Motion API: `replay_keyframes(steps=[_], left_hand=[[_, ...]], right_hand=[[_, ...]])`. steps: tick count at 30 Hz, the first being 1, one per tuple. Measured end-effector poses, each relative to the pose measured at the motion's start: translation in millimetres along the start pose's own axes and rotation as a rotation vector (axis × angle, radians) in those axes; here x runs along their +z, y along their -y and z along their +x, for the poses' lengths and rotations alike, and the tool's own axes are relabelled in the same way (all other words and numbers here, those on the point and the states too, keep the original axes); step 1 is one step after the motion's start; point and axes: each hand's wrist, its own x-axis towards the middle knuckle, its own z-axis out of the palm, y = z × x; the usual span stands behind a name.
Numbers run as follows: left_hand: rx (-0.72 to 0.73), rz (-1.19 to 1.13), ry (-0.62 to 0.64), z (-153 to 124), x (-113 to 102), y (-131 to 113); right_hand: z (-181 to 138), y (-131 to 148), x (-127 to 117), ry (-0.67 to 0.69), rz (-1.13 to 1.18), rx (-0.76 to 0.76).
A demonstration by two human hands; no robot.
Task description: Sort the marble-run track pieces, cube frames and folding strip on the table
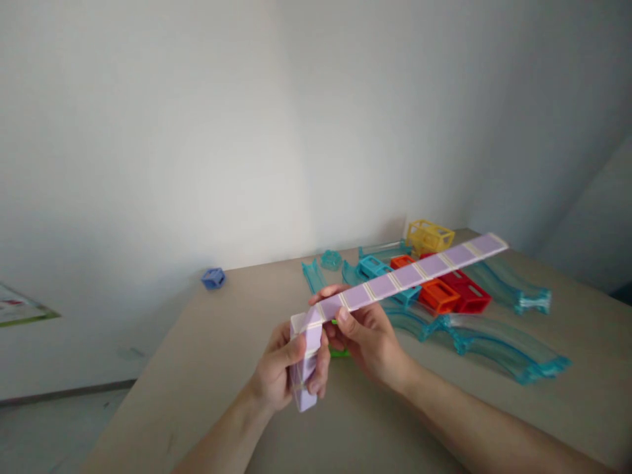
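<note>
A long chain of lilac square tiles (415, 271) with pale seams stretches up and to the right above the beige table (207, 355). Its near end folds down into a short lilac block. My left hand (284, 372) is closed around that folded end, thumb on its front face. My right hand (368, 339) pinches the strip just past the fold, thumb on top and fingers beneath. A small green piece (340, 353) peeks out on the table below my hands.
Clear blue curved track pieces (498, 345) lie on the table's right half. Behind them sit red (469, 296), orange (437, 295), blue (375, 266) and yellow (429, 236) open-frame blocks. A small blue block (213, 278) lies at the far left edge, by the white wall.
</note>
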Motion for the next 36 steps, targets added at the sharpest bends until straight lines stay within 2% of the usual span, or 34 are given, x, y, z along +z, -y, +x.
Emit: replay_keyframes(steps=[5,9,12,15,20,24,30,36], left_hand=[[-0.081,-0.032,0.037,-0.5,-0.7,-5.1],[-0.092,-0.012,-0.004,-0.7,0.4,-5.2],[-0.127,-0.111,-0.025,-1.6,0.3,-3.1],[-0.163,-0.193,0.01,-2.4,1.0,-2.6],[-0.122,-0.1,0.001,-2.1,2.2,-5.5],[-0.155,-0.083,-0.019,-1.3,1.0,-7.2],[-0.225,0.108,-0.205,2.7,2.9,-14.5],[-0.259,0.502,-0.307,4.9,2.6,-20.6]], right_hand=[[2.8,-1.1,-6.4,-0.01,-0.121,-0.06],[3.8,0.3,-8.0,-0.034,-0.194,-0.108],[4.0,-0.4,-7.6,-0.069,-0.203,-0.14],[4.2,-1.0,-7.9,-0.038,-0.167,-0.113],[3.0,-0.2,-9.1,0.031,-0.052,-0.039],[2.7,-0.3,-8.4,0.085,-0.097,-0.02],[5.7,1.9,-11.7,0.024,-0.295,-0.107],[7.1,1.7,-22.3,0.041,-0.651,-0.159]])
